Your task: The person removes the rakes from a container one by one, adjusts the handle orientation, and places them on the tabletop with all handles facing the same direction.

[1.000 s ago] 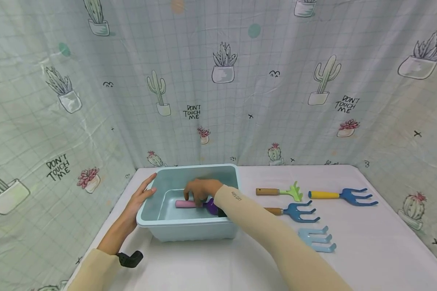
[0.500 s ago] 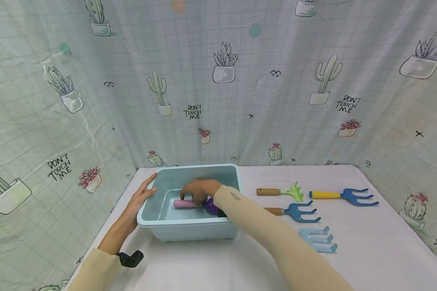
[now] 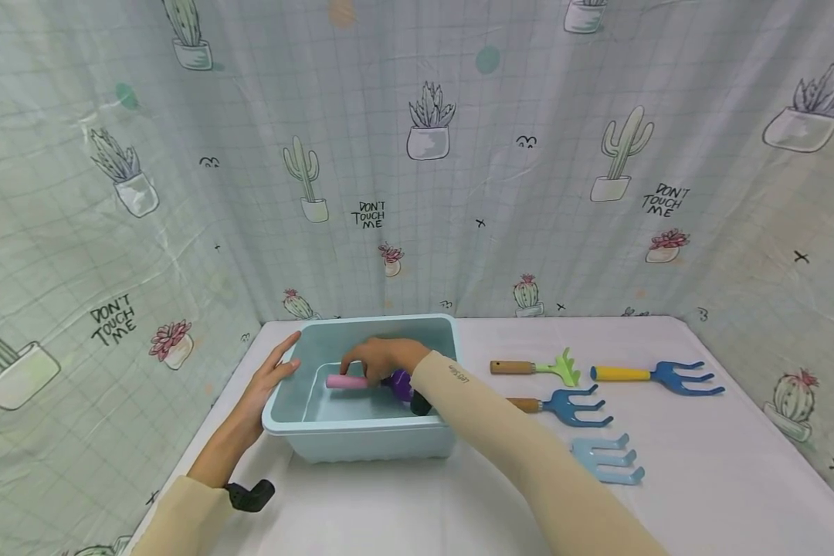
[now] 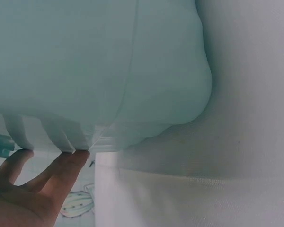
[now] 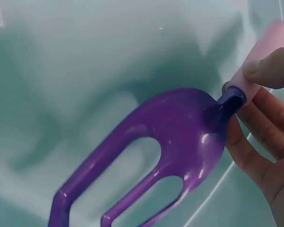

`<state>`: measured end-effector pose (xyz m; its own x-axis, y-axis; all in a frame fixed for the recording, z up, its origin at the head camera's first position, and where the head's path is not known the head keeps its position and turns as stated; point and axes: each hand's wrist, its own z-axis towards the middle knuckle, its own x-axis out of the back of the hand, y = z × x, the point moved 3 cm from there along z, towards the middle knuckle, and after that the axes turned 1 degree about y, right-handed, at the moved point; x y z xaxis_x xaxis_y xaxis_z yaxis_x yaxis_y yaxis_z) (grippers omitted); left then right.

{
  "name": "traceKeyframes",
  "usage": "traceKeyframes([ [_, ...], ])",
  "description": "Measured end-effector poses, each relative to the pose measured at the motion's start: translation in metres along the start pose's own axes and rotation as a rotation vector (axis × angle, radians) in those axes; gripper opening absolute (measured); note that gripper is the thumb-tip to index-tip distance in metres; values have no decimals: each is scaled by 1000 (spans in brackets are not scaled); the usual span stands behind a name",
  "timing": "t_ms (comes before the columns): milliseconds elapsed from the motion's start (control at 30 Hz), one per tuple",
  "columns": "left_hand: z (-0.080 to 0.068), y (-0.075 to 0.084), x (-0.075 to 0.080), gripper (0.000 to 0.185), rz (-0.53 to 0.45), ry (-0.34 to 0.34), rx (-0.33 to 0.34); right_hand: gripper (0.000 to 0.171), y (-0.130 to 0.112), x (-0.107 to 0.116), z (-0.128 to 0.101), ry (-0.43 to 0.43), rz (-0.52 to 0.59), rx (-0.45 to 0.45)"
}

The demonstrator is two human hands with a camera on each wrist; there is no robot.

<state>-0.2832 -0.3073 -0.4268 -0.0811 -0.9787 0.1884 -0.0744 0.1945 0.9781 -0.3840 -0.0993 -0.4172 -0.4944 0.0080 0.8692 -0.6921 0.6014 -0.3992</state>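
Purple plastic fork with the pink handle (image 3: 361,381) sits inside the pale blue plastic tub (image 3: 361,440), centre frame, pinched by my right hand (image 3: 382,359). My flat left hand (image 3: 267,382) braces the tub's wall. I would lower it gently, then let go.

Purple fork (image 5: 170,137) w/ pink handle (image 3: 346,381)

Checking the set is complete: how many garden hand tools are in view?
5: a purple fork held in the tub; on the table, a green rake, yellow-handled fork, wooden-handled blue fork, pale blue fork.
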Motion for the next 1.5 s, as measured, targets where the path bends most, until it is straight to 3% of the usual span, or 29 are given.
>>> traceKeyframes([
  [200,0,0,0,64,-13,-16,-18,50,-2,2,-1,-8,-8,25],
  [667,0,0,0,63,-11,-15,-18,54,-2,7,-2,9,-17,94],
  [1167,1,1,-3,63,23,-4,-8,58,-1,13,-5,16,12,69],
  [1500,0,-2,1,64,26,3,-9,59,-14,18,-10,50,-15,107],
])
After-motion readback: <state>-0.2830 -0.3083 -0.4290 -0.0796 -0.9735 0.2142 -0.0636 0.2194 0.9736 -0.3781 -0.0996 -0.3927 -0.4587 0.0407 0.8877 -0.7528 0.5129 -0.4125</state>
